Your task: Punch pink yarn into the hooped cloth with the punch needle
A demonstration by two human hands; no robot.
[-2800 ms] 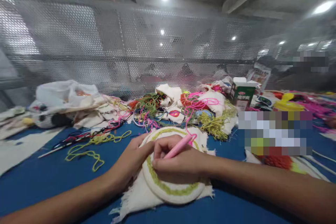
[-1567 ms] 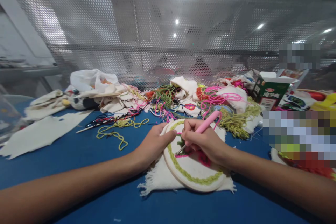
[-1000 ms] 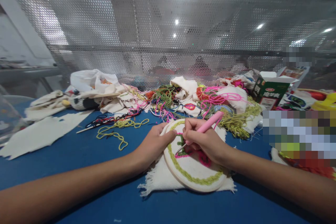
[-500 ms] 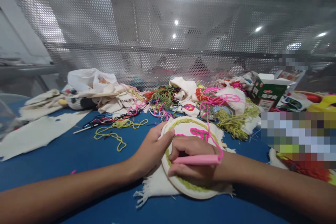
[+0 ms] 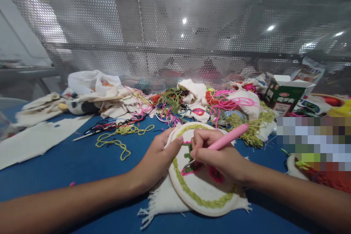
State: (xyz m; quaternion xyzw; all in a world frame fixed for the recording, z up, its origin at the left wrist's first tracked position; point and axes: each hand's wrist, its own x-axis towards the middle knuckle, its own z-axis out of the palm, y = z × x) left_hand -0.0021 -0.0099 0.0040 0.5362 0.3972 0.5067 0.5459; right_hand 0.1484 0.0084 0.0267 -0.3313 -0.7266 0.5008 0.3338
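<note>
Right now, step in hand: the person is punching pink yarn into cloth stretched in an embroidery hoop (image 5: 204, 210), partway through filling a motif inside the green ring.
Right hand (image 5: 219, 155): its fingers are clamped, pen-style, on a pink punch needle (image 5: 229, 138), whose metal tip is pressing into the cloth beside the pink outline (image 5: 189, 170) near the hoop's middle.
Left hand (image 5: 156, 161): it is bracing the hoop's left rim, fingers curled together over the edge and thumb lying on the cloth.
Hoop position: it is lying flat on the blue tabletop (image 5: 82, 161), directly in front of the person, with frayed white cloth (image 5: 161, 201) sticking out beneath it.
Yarn feed: a pink strand seems to be running from the tool back toward the tangled yarn heap (image 5: 219, 108) behind; its path is hard to follow.
Nearby: loose yellow-green yarn (image 5: 115, 140) is lying to the left, a green carton (image 5: 282, 95) to the right.
Next move, as a judgement: it is likely calling for lifting the tip only barely, sliding it just beside the last loop, and keeping the hoop pinned steady.
</note>
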